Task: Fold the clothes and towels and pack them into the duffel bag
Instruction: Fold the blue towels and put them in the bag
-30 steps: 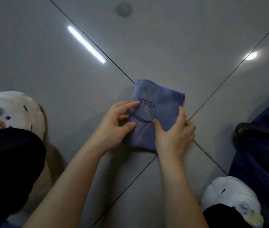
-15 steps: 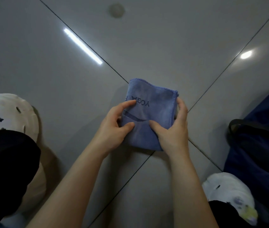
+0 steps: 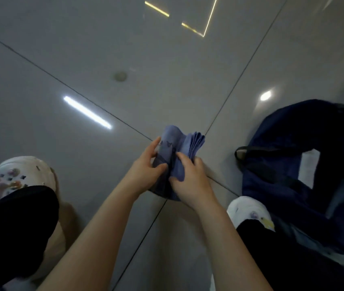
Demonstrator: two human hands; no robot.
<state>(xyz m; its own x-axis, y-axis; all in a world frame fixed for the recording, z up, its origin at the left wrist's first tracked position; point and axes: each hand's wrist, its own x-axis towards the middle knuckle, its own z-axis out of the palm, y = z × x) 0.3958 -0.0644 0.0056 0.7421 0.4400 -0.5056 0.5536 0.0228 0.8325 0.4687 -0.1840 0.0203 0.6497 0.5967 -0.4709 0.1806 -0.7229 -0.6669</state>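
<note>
Towel (image 3: 174, 148) lifted off the floor (image 3: 104, 59) since before, now bunched with stacked blue layers fanning out. Left hand (image 3: 146, 171) and right hand (image 3: 190, 181) both grip it, close together. Navy duffel bag (image 3: 282, 164) sits right of the hands.

We record an indoor room, type uncertain; likely a home or similar living space. Evidence: glossy grey floor (image 3: 167, 66) of large tiles with thin dark joints, mirroring ceiling strip lights and a round spot lamp. We see white clogs (image 3: 23, 175) with charms worn on it, and a navy duffel bag (image 3: 282, 185) resting on it.
</note>
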